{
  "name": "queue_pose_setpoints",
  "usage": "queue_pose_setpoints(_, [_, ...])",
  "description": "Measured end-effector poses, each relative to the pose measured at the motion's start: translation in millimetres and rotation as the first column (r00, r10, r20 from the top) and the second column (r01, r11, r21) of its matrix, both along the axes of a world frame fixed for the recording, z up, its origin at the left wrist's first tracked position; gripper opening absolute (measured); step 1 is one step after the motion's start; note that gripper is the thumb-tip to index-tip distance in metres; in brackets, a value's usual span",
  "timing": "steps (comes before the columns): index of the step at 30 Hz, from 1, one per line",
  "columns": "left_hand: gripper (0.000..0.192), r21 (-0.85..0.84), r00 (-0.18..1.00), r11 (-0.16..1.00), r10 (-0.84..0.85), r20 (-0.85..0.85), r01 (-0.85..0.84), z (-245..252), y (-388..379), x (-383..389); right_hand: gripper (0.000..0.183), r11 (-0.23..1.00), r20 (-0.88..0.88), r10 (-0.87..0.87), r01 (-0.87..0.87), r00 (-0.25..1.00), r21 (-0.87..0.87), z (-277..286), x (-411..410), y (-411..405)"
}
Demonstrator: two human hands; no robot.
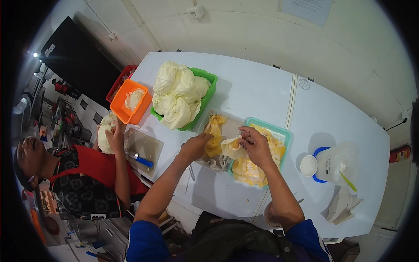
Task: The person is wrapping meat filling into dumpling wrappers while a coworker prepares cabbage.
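My right hand (257,145) pinches a pale, thin wrapper piece (233,147) with yellow-orange colour inside it. My left hand (196,146) is at the left side of a clear plastic container (234,122), its fingertips on yellow, crumpled sheets (214,131); whether it grips one I cannot tell. Whitish scraps (217,163) lie at the container's near end. Partly under my right forearm stands a turquoise tray (288,137) heaped with flat yellow pieces dusted with white powder (250,168).
A green basket (209,78) piled with cabbages (180,91) stands beyond my left hand. Left of it are an orange basket (122,114) and a cutting board (154,144) with a blue-handled knife (144,161). A co-worker holds a cabbage (106,136). A plastic tub (334,163) stands right.
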State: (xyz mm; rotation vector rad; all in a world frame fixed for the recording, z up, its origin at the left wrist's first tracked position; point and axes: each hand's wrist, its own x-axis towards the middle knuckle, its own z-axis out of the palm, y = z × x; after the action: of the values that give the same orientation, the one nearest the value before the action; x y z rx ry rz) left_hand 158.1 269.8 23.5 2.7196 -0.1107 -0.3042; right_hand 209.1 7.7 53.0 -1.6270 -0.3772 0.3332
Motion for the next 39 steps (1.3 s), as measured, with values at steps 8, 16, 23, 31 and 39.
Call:
queue_pose_setpoints(8, [0.036,0.047,0.997,0.996,0.079,0.019,-0.080,4,-15,0,0.034,0.997,-0.028,-0.047,0.049,0.998,0.064,-15,4,-16])
queue_pose_setpoints(16, [0.021,0.143,0.955,0.959,-0.264,0.133,0.245,-1,0,2,0.032,0.996,-0.027,-0.048,0.049,0.998,0.068,-19,2,-22])
queue_pose_setpoints(23, [0.019,0.094,0.988,0.984,-0.154,-0.007,0.154,-1,-6,9,0.032,0.998,-0.028,-0.034,0.035,0.999,0.052,-20,2,-18])
queue_pose_setpoints(31, [0.027,0.132,1.000,0.991,-0.004,0.005,0.003,-3,-6,6,0.031,1.000,0.024,0.000,-0.001,1.000,0.023,-18,-1,-2])
queue_pose_setpoints(39, [0.034,0.026,0.997,0.997,0.073,0.023,-0.073,8,0,7,0.032,0.987,0.049,0.156,-0.153,0.987,-0.054,-6,-5,39])
